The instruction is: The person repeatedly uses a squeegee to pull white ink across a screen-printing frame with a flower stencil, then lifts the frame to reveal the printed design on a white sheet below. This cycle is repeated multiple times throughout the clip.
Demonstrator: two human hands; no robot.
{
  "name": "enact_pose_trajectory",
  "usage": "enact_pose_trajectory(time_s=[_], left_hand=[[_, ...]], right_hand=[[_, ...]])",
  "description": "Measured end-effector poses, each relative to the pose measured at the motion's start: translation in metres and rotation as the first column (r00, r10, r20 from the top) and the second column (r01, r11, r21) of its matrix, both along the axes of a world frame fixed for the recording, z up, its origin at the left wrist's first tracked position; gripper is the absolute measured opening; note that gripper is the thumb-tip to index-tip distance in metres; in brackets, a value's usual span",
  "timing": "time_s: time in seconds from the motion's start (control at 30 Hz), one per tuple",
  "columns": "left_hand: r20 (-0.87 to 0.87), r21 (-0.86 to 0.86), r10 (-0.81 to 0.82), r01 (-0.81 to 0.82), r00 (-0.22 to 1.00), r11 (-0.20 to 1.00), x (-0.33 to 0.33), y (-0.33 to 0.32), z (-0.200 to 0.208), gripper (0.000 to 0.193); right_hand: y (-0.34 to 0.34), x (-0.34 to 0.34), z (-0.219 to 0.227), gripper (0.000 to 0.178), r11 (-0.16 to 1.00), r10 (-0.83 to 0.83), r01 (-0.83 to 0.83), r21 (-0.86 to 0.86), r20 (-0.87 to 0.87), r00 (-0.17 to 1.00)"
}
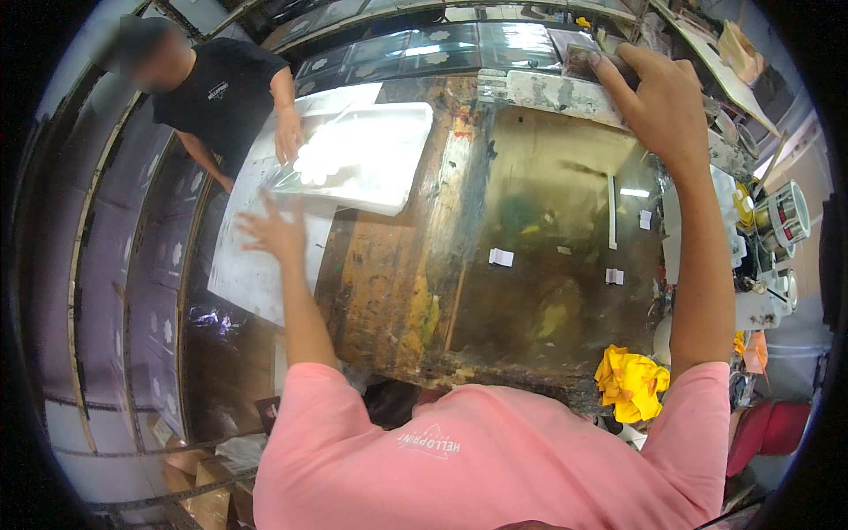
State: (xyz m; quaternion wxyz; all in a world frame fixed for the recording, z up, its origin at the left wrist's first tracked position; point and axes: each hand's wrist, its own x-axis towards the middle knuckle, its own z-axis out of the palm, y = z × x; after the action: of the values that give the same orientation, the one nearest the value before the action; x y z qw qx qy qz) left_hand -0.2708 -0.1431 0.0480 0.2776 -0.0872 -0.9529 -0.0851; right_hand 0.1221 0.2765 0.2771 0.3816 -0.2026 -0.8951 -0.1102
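Observation:
My left hand [274,230], slightly blurred, has its fingers spread beside a stack of clear plastic sheets [375,163] that shines under the light. A white flower shape [318,164] shows on the top sheet, whose near left corner is lifted. Whether my fingertips touch that corner I cannot tell. Far to the right, my right hand [654,97] curls round a worn, stained bar [579,60], its thumb pressed on the end; the rest of the bar is hidden. Beneath lies a framed, see-through brownish panel [556,212], with a paint-smeared grey strip [565,95] along its far side.
Across at the left, a person in a black shirt [225,88] reaches one hand [287,132] onto the sheets. White boards [256,256] lie under the stack. A crumpled yellow cloth [632,382] sits near the right edge; tubs [784,216] crowd beyond. Racks [132,247] line the left.

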Motion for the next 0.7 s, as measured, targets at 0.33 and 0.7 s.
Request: enact_pose_trajectory(time_s=[0.33, 0.7], left_hand=[[0.146, -0.381, -0.533, 0.545, 0.833, 0.747, 0.086, 0.121, -0.018, 0.063], [0.319, -0.229, -0.475, 0.553, 0.820, 0.801, 0.076, 0.117, -0.016, 0.057]], right_hand=[[0.008, -0.010, 0.016, 0.054, 0.993, 0.020, -0.020, -0.119, -0.007, 1.000], [0.008, -0.010, 0.013, 0.054, 0.995, 0.086, -0.090, -0.048, -0.078, 0.993]])
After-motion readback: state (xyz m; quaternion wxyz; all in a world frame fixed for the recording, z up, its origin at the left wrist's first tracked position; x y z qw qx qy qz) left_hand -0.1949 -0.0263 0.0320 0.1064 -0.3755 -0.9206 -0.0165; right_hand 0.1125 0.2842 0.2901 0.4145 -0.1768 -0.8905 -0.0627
